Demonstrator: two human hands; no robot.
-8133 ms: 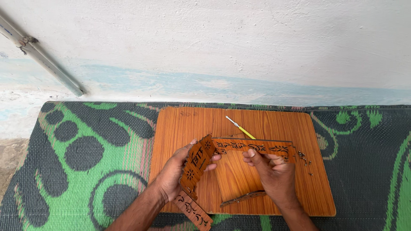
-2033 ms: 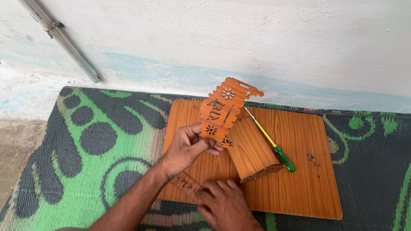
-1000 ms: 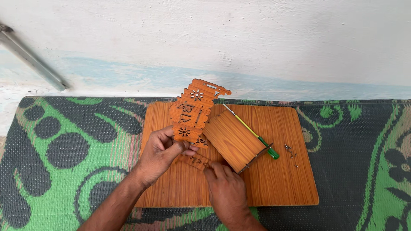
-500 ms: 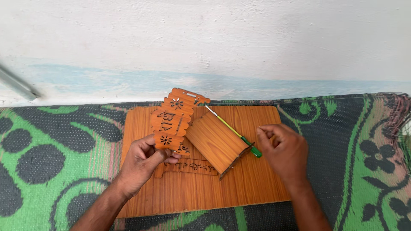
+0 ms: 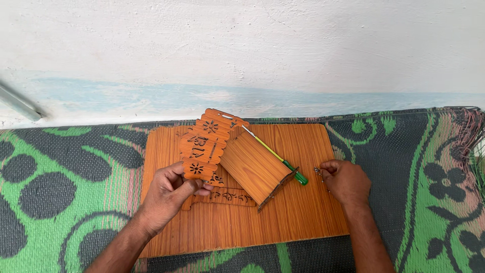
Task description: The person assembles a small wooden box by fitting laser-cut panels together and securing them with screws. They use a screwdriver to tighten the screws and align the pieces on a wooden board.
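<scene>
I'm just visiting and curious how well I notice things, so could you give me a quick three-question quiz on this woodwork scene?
1. True or false: the left hand holds the carved wooden piece.
2. What lies just behind the plain wooden panel? A) a hammer B) a green-handled screwdriver C) scissors
3. Which hand pinches small metal bits at the wooden board's edge?

Key: 1 true. 2 B. 3 the right hand.
</scene>
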